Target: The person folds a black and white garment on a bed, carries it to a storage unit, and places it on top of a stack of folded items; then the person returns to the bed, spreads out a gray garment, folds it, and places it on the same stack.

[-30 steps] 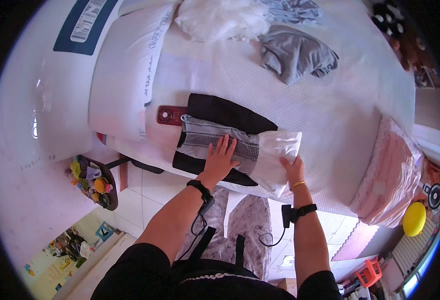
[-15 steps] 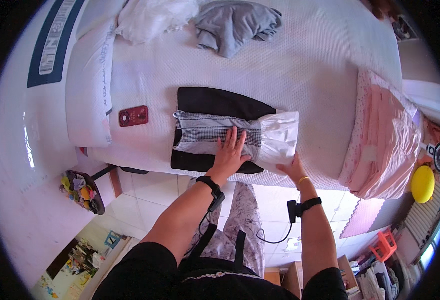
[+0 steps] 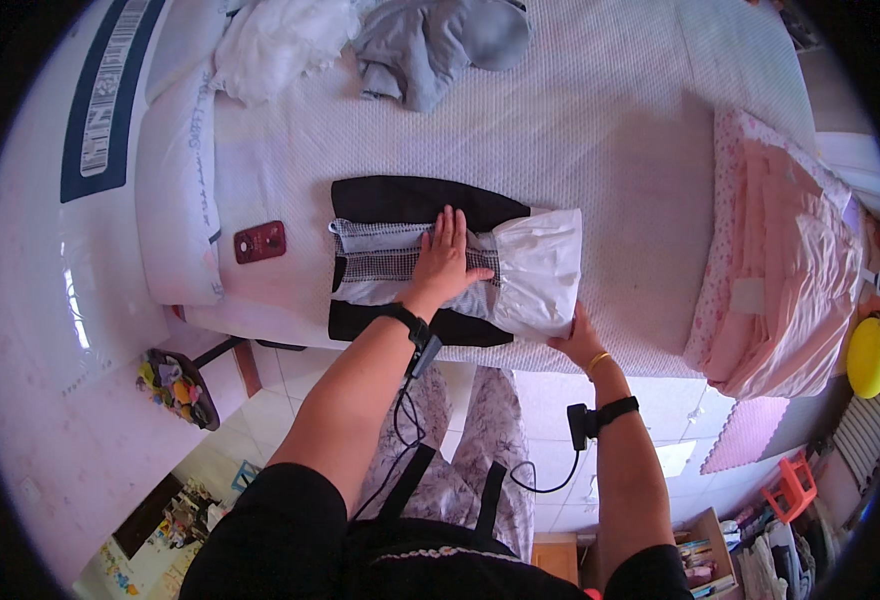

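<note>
A black piece of clothing [image 3: 410,192] lies flat near the front edge of the bed. On top of it is a folded garment [image 3: 365,265] with a black-and-white check and a gathered white part [image 3: 540,260] at its right end. My left hand [image 3: 445,265] presses flat on the checked middle, fingers stretched out. At the near right corner of the white part is my right hand [image 3: 582,340], its fingers closed on the cloth edge; the fingertips are partly hidden.
A red phone [image 3: 260,242] lies to the left, by a white pillow [image 3: 175,200]. Grey clothing [image 3: 415,55] and white frilly cloth [image 3: 285,45] are at the back. Folded pink bedding [image 3: 775,270] sits at right, near a yellow rounded object [image 3: 868,358].
My left hand has slid farther away across the checked cloth. The right hand stays at the white corner. The whole view has shifted slightly.
</note>
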`<state>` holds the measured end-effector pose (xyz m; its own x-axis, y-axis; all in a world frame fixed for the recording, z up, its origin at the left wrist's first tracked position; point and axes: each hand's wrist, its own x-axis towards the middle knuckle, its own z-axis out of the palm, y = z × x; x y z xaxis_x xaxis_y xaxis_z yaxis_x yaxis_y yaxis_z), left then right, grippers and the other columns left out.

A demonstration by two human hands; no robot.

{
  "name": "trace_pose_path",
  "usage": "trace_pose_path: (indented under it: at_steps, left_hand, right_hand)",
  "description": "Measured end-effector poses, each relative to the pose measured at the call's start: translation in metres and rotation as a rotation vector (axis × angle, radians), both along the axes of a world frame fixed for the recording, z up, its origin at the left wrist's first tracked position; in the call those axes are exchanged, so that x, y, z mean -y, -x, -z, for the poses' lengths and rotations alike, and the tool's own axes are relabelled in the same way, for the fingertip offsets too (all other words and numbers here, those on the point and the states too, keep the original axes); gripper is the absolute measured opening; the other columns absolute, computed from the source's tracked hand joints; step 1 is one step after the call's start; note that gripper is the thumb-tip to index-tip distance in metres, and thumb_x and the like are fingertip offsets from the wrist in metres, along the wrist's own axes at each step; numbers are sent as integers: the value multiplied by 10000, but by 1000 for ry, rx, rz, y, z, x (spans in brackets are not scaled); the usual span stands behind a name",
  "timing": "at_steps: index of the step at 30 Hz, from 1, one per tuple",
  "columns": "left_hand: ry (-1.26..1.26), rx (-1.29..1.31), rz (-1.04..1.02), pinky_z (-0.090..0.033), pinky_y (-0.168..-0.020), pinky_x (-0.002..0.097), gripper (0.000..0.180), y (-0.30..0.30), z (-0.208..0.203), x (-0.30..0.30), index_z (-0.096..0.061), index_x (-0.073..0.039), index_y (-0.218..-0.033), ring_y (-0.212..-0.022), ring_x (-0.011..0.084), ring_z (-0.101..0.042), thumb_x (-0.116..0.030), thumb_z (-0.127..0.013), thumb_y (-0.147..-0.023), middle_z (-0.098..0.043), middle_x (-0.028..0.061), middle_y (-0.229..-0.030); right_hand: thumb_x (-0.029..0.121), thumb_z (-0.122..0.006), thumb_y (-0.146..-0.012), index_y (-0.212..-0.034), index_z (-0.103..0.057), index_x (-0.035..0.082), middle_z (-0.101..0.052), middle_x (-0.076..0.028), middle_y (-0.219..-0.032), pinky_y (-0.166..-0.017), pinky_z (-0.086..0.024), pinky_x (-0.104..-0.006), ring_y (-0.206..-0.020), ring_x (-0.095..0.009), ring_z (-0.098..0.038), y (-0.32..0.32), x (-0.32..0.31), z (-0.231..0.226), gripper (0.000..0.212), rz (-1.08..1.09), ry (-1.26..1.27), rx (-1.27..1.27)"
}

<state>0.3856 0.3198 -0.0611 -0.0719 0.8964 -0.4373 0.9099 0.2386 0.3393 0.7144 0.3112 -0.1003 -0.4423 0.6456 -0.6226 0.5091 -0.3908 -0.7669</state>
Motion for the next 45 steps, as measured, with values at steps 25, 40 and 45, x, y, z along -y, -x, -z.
trace_pose_path:
  at_steps: [25,40,45]
  left_hand:
    - [180,151,198,-225,-1158,615,785,-5,-28,121,-153,-31,-1572,-1529,355,-104,-424,-516,-998,-62,203,-1653]
    - [57,1041,-511,-500,-927,410,673,131,-108,119,-496,-12,-1385,-1101,367,-653,-569,-435,-1011,-676,204,-1204]
    - [41,921,-621,-522,-859,399,589,164,-81,132,-488,3,-1314,-1001,351,-690,-456,-595,-961,-682,248,-1099]
  right_hand:
    - [71,-780,-739,-1302,-552,13,-664,-111,-1151,-919,-511,-377,-1026,-225,-628,66,-26,-98,610,205,69,76]
    - [34,-721,-720,-1575,-242,122,-602,-171,-1180,-885,-539,-385,-1010,-276,-638,282,41,-191,984,-228,-260,119]
    - [50,-773,-762,-1589,-177,129,-543,-163,-1205,-821,-559,-349,-934,-238,-641,347,82,-121,1022,-230,-396,73]
